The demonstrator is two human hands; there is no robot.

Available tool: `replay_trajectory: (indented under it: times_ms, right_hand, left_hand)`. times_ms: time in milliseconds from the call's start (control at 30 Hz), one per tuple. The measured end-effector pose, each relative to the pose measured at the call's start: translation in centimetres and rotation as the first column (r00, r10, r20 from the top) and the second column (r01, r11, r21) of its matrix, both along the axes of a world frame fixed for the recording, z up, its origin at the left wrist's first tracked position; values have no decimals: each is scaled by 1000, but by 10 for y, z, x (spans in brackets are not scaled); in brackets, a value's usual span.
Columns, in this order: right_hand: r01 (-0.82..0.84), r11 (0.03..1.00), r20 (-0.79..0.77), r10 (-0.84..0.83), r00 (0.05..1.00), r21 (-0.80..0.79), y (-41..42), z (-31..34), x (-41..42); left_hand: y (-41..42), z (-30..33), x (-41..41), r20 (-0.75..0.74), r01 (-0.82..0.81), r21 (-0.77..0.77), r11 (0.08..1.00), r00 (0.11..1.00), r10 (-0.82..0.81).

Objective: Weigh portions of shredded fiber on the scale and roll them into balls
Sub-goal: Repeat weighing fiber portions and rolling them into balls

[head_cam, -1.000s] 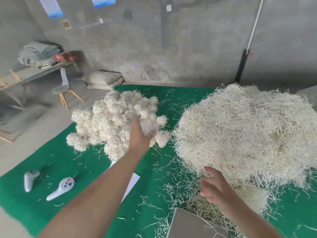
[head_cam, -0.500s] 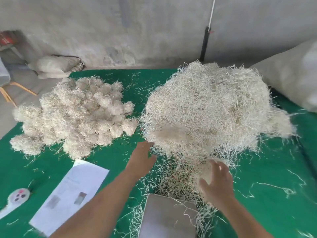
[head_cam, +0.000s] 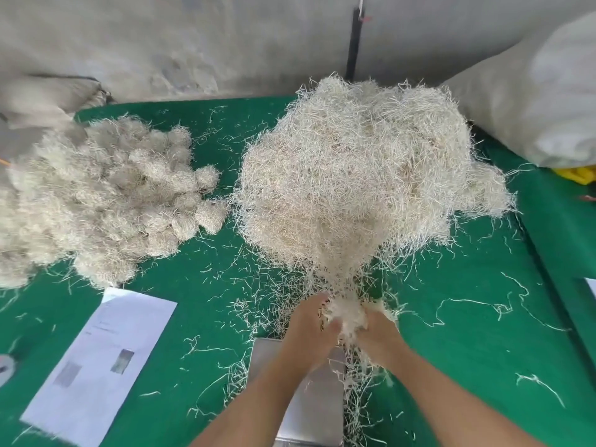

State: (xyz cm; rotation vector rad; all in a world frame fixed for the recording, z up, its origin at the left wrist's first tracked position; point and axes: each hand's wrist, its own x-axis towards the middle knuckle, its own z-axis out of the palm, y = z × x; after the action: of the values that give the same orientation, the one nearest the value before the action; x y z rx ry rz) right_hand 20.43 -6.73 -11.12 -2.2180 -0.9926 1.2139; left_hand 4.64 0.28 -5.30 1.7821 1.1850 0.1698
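Fiber (head_cam: 348, 312) is squeezed between the left hand (head_cam: 311, 330) and right hand (head_cam: 379, 332), both grabbing it, above the scale (head_cam: 309, 411), just in front of the big pile (head_cam: 358, 175).

1. Paper sheet (head_cam: 96, 359) on green mat (head_cam: 451, 350): faint printed lines near top edge, too blurred to read.
2. Same sheet: two small grey printed patches lower down, no legible characters.
3. Scale (head_cam: 274, 359) platform: bare metal, display out of view.
4. No legible text, label, brand or number anywhere else.
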Motion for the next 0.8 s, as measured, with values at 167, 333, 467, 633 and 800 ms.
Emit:
replay_trajectory:
  times_ms: [167,333,467,633,800]
  right_hand:
    - [161,940,-397,-30,917,300,-9,57,-13]
    - [48,911,-45,-33,998,410,-13,63,-38]
    - [-1,934,91,-34,995,357,-9,76,-23]
    - [-118,936,-359,240,902,330,-4,97,8]
    - [402,862,-613,-144,777,307,43,108,-4]
  left_hand:
    - [2,35,26,322,-174,-553,815,857,401]
    - [-5,49,40,251,-188,-630,753,869,427]
    - [4,36,26,212,-407,-631,661,729,651]
    - [-1,36,-12,238,-323,-451,832,855,461]
    - [-15,62,-31,281,-12,-386,922,951,130]
